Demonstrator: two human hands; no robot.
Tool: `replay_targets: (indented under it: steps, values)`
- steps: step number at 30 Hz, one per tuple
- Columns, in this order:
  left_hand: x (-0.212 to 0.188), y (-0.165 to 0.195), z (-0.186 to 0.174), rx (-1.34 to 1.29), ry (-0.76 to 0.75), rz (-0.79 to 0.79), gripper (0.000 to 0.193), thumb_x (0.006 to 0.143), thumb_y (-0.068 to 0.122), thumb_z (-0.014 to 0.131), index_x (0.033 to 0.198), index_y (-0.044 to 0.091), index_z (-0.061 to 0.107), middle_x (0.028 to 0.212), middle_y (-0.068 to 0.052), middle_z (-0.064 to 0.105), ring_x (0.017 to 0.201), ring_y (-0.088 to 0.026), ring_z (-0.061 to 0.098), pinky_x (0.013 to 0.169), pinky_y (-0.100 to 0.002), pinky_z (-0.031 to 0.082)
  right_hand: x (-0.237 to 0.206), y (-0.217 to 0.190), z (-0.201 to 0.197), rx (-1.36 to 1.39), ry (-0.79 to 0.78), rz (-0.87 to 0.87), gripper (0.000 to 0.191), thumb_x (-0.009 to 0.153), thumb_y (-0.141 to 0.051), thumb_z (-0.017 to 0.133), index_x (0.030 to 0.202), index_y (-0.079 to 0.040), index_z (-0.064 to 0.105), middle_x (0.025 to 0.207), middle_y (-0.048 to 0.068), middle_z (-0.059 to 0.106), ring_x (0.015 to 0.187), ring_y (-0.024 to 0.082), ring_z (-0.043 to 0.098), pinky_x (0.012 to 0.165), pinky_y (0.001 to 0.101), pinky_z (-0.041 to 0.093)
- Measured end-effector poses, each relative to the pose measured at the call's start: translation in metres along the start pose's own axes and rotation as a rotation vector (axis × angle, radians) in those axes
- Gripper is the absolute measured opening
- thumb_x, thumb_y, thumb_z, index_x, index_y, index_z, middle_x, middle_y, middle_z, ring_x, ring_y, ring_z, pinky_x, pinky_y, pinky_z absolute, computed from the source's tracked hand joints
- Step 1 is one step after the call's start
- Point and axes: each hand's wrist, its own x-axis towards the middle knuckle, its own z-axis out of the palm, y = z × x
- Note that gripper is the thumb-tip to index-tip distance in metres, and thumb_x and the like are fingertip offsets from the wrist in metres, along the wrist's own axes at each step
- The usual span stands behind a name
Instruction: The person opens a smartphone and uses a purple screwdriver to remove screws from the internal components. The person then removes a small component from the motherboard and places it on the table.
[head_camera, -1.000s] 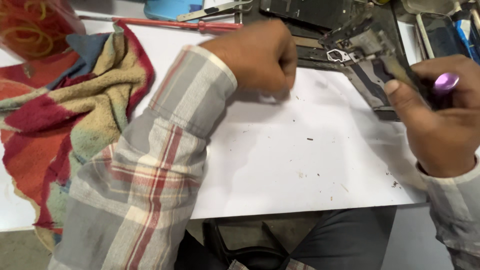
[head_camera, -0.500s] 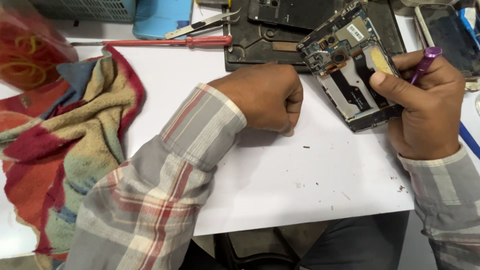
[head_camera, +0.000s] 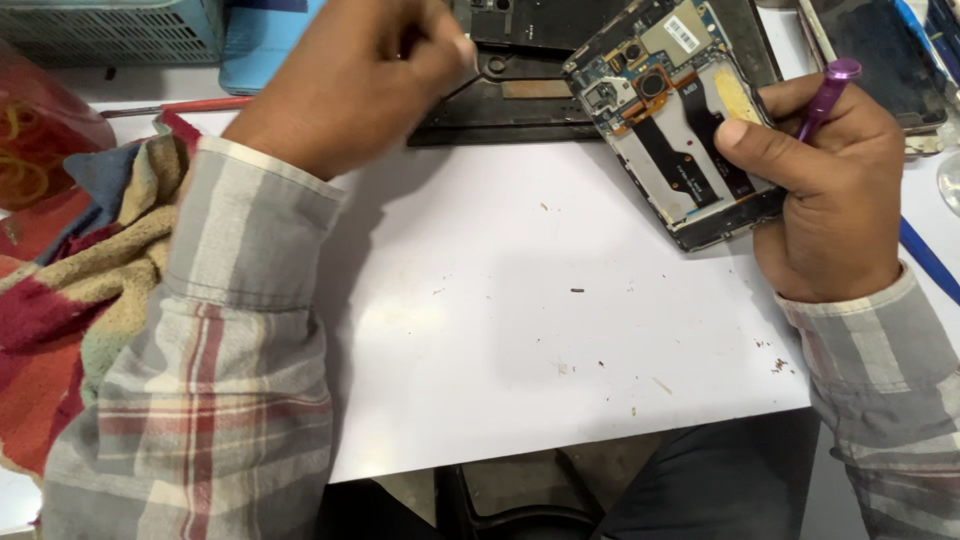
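My right hand (head_camera: 825, 190) grips an opened phone (head_camera: 675, 120) with its circuit board and ribbon cables showing, thumb pressed on its right side. The same hand also clamps a purple-tipped tool (head_camera: 828, 90) between its fingers. My left hand (head_camera: 345, 80) is lifted above the white sheet (head_camera: 520, 330) with fingers pinched together at a small whitish bit (head_camera: 465, 50), too small to identify. It hovers over a dark phone back cover (head_camera: 520, 100) lying at the far edge of the sheet.
A striped multicoloured towel (head_camera: 70, 290) lies at the left. A red screwdriver (head_camera: 190, 106) sits beside it, a red bag (head_camera: 40, 140) and a grey crate (head_camera: 110, 30) behind. Another dark phone part (head_camera: 880, 50) and a blue tool (head_camera: 925, 260) are at the right. A tiny screw (head_camera: 577, 290) rests mid-sheet.
My left hand rose from resting as a fist on the sheet and moved toward the dark cover, fingers now pinched. The right hand kept the phone, shifting slightly right.
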Motion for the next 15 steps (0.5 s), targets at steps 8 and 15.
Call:
replay_targets:
  steps: [8, 15]
  values:
    - [-0.0011, -0.0007, 0.0065, 0.531, 0.078, -0.159, 0.026, 0.1, 0.025, 0.065, 0.087, 0.002, 0.069, 0.074, -0.014, 0.068, 0.065, -0.031, 0.065, 0.061, -0.045, 0.05, -0.0007, 0.0069, -0.0105, 0.017, -0.086, 0.014, 0.01, 0.104, 0.005, 0.074, 0.107, 0.002, 0.066, 0.102, 0.015, 0.074, 0.09, 0.018, 0.074, 0.085, 0.0285, 0.062]
    - [-0.0026, -0.0037, 0.0054, 0.605, 0.045, -0.214, 0.018, 0.093, 0.024, 0.067, 0.091, 0.008, 0.074, 0.085, -0.013, 0.073, 0.078, -0.035, 0.069, 0.071, -0.049, 0.053, -0.0001, 0.0061, -0.0053, 0.03, -0.105, 0.048, 0.015, 0.1, 0.006, 0.074, 0.113, 0.001, 0.067, 0.103, 0.015, 0.075, 0.091, 0.017, 0.075, 0.089, 0.0297, 0.062]
